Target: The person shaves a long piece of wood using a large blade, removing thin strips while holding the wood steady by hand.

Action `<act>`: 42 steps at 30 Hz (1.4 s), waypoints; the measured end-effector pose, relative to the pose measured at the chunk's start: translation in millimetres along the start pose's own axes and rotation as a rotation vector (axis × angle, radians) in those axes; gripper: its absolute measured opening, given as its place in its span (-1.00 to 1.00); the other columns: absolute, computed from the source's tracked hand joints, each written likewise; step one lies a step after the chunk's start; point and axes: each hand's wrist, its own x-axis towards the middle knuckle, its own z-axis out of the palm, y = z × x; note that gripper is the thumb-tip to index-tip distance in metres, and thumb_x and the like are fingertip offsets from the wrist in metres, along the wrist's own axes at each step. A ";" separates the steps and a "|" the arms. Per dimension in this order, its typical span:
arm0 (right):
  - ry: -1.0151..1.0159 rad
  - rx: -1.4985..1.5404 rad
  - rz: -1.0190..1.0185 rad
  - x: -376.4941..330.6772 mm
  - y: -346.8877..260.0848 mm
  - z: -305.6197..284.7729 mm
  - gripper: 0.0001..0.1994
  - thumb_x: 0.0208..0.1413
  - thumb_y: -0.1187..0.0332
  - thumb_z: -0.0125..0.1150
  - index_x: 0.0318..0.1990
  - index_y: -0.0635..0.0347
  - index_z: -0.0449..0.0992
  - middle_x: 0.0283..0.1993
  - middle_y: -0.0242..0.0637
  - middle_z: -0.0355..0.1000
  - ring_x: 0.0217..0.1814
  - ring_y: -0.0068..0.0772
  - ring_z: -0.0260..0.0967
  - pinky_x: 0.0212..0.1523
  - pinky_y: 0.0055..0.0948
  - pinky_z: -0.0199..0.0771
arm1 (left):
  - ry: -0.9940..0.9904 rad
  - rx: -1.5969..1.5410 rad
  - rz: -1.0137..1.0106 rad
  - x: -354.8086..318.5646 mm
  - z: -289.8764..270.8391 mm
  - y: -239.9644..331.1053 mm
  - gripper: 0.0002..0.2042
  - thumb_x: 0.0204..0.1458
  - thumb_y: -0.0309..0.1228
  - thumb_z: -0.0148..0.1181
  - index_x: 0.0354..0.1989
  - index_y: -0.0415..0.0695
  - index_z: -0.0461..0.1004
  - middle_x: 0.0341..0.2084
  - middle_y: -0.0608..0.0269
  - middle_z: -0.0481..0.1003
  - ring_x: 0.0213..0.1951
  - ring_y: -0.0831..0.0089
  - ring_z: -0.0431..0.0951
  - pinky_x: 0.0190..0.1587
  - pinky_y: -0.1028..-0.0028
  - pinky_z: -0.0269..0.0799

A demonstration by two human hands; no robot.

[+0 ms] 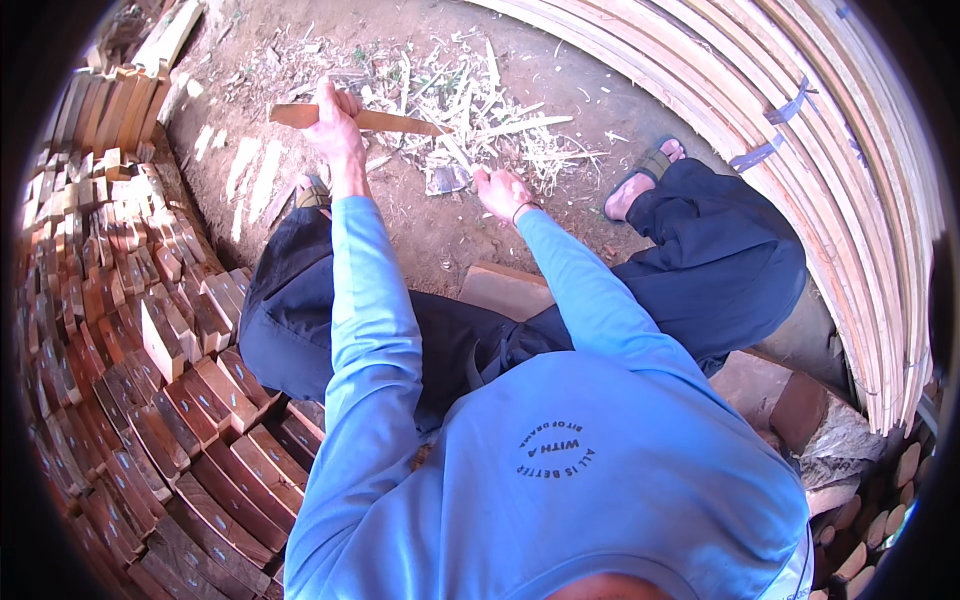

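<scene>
My left hand (336, 122) is closed around a flat brown wooden strip (400, 123), which juts out on both sides and narrows toward its right end. Lower and to the right, my right hand (503, 194) is closed, with its thumb side toward the strip's tip. A thin pale sliver (457, 152) runs from near that tip down toward my right fingers; whether they grip it or a tool is too small to tell. Beneath and beyond both hands lies a heap of pale wood shavings (470, 105). A greyish piece (446, 180) lies left of my right hand.
Rows of stacked brown wood blocks (200, 400) fill the left side. Long pale boards (850, 180) curve along the right, with a purplish strip (790, 103) on them. A brick-like block (505, 290) lies between my legs. My sandalled feet rest on bare dirt (420, 240).
</scene>
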 end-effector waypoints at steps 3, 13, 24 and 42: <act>0.116 -0.048 -0.050 -1.9 13.5 17.7 -0.32 0.30 -0.13 -0.19 -0.26 0.44 0.59 -0.29 0.20 0.55 -0.17 0.16 0.56 -0.03 -0.05 0.52 | -0.001 -0.012 -0.023 0.2 1.7 1.3 -0.65 0.28 -0.44 0.03 -0.61 -0.08 0.20 -0.79 0.43 0.09 -0.72 0.59 0.04 -0.61 0.46 0.02; -0.131 0.125 0.179 -16.9 -0.3 -23.7 -0.28 0.31 -0.14 -0.25 -0.47 0.44 0.54 -0.66 -0.09 0.44 -0.65 -0.18 0.47 -0.45 -0.23 0.57 | 0.119 -0.004 0.016 -5.1 18.0 45.7 -0.55 0.25 -0.36 0.01 -0.70 0.06 0.00 -0.80 0.45 -0.04 -0.69 0.55 -0.07 -0.53 0.41 0.02; -0.048 0.029 0.072 -29.9 -9.0 13.4 -0.31 0.32 -0.10 -0.24 -0.23 0.47 0.61 -0.31 0.15 0.57 -0.24 0.03 0.59 -0.04 -0.13 0.57 | 0.014 -0.044 -0.007 -12.7 15.8 39.9 -0.53 0.25 -0.38 0.03 -0.72 0.03 -0.01 -0.80 0.45 -0.04 -0.70 0.57 -0.07 -0.55 0.46 -0.06; -0.111 0.297 0.258 -18.9 -5.9 -1.3 -0.30 0.36 -0.10 -0.30 -0.42 0.45 0.51 -0.62 -0.08 0.43 -0.65 -0.21 0.46 -0.50 -0.22 0.56 | 0.006 0.058 0.009 20.6 30.3 20.9 -0.59 0.24 -0.48 0.03 -0.69 -0.03 0.11 -0.81 0.44 0.06 -0.73 0.59 -0.01 -0.62 0.45 -0.02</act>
